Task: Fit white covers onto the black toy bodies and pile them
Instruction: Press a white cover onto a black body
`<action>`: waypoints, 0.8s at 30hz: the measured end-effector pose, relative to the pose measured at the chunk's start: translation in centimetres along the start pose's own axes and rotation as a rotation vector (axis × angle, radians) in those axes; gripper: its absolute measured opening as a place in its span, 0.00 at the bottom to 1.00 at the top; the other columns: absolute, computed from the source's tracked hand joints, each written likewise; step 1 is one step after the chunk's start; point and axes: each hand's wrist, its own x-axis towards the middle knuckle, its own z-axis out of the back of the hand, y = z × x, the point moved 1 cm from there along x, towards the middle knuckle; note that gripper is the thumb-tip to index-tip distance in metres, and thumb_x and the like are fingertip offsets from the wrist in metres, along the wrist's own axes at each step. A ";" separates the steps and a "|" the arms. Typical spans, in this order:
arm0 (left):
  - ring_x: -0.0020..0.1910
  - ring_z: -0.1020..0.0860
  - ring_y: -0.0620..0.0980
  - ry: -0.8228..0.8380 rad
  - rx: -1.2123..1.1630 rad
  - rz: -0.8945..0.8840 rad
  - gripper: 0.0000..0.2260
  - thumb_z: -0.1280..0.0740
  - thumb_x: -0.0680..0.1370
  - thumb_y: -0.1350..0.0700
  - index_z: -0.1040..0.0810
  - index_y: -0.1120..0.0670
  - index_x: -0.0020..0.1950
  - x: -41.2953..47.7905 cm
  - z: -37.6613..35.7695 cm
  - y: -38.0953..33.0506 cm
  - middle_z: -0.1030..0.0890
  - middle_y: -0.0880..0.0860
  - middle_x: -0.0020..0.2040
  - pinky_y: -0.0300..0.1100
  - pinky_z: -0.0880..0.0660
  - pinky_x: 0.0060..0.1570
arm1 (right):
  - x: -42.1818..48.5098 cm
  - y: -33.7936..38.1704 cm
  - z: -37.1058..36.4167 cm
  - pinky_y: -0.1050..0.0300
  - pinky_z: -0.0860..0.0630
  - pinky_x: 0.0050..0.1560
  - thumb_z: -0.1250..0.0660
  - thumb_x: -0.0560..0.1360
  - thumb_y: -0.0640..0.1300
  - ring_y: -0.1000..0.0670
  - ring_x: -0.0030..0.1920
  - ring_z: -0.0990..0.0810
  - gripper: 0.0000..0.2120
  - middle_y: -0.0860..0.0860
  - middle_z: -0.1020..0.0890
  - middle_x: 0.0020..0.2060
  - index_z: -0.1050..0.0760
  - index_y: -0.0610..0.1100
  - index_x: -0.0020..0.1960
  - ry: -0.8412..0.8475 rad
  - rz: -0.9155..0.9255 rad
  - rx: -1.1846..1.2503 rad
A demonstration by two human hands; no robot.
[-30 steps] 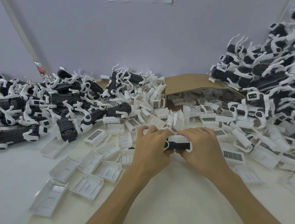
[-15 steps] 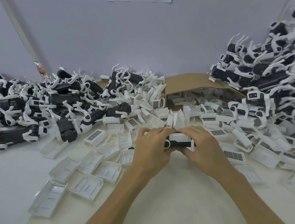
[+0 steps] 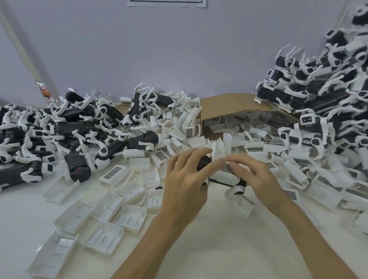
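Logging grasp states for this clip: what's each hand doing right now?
Left hand: closed on the toy body.
Right hand: fingers pressing the white cover onto it.

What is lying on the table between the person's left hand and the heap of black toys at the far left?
In the head view, loose white covers lie scattered between the left hand and the left heap.

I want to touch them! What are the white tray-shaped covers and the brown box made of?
The white tray-shaped covers look like matte moulded plastic: thin walls with ribs inside. The brown box looks like plain cardboard, with a dull bent flap.
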 end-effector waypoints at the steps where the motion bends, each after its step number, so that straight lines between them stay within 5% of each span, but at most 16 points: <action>1: 0.61 0.23 0.55 -0.036 0.007 -0.015 0.29 0.25 0.63 0.71 0.16 0.48 0.60 0.0 0.1 0.1 0.18 0.52 0.60 0.52 0.28 0.57 | -0.1 0.0 0.1 0.58 0.26 0.60 0.34 0.79 0.51 0.54 0.58 0.20 0.10 0.56 0.16 0.52 0.18 0.51 0.56 0.062 -0.003 0.035; 4: 0.61 0.23 0.55 -0.129 0.038 -0.019 0.24 0.24 0.68 0.67 0.15 0.47 0.59 0.2 0.4 0.5 0.18 0.53 0.62 0.52 0.30 0.59 | -0.3 0.2 0.4 0.61 0.25 0.54 0.35 0.76 0.50 0.52 0.54 0.18 0.13 0.50 0.15 0.50 0.18 0.47 0.57 0.215 -0.052 0.150; 9: 0.62 0.24 0.54 -0.159 0.024 -0.018 0.26 0.21 0.70 0.61 0.22 0.43 0.63 0.2 0.4 1.1 0.20 0.54 0.64 0.51 0.31 0.59 | -1.0 0.3 -0.7 0.47 0.24 0.62 0.34 0.77 0.51 0.41 0.60 0.18 0.17 0.43 0.16 0.56 0.18 0.42 0.59 0.472 -0.129 0.191; 12: 0.62 0.24 0.54 -0.108 0.009 0.102 0.27 0.20 0.68 0.62 0.19 0.47 0.65 0.3 0.4 1.3 0.21 0.55 0.65 0.51 0.31 0.59 | -0.9 0.3 -2.0 0.43 0.25 0.62 0.35 0.77 0.51 0.38 0.56 0.18 0.19 0.38 0.16 0.53 0.18 0.37 0.56 0.328 -0.147 0.264; 14: 0.60 0.24 0.51 -0.051 -0.046 0.245 0.31 0.22 0.69 0.64 0.23 0.49 0.70 0.5 0.4 1.1 0.23 0.53 0.66 0.48 0.30 0.59 | -0.7 0.1 -2.3 0.50 0.23 0.56 0.36 0.76 0.53 0.42 0.52 0.17 0.20 0.39 0.15 0.49 0.17 0.38 0.54 0.204 -0.144 0.274; 17: 0.49 0.19 0.45 0.023 -0.463 0.549 0.24 0.31 0.78 0.65 0.26 0.46 0.71 0.9 0.7 1.0 0.20 0.46 0.59 0.37 0.24 0.50 | -0.6 0.3 -2.2 0.63 0.23 0.45 0.36 0.76 0.50 0.50 0.43 0.17 0.18 0.45 0.14 0.44 0.17 0.38 0.52 0.100 -0.078 0.259; 20: 0.39 0.16 0.47 0.158 -0.908 0.800 0.11 0.39 0.84 0.58 0.22 0.44 0.61 1.2 0.8 1.1 0.14 0.51 0.47 0.39 0.20 0.41 | -0.6 0.4 -1.7 0.50 0.24 0.46 0.34 0.75 0.52 0.41 0.44 0.19 0.22 0.36 0.17 0.44 0.20 0.31 0.51 0.030 -0.006 0.201; 24: 0.48 0.15 0.46 0.289 -1.050 0.776 0.11 0.41 0.85 0.49 0.22 0.45 0.63 1.1 0.6 0.1 0.14 0.47 0.52 0.35 0.21 0.47 | -0.8 0.6 -1.9 0.42 0.27 0.53 0.35 0.76 0.54 0.37 0.47 0.21 0.20 0.36 0.18 0.42 0.19 0.35 0.48 0.041 0.082 0.057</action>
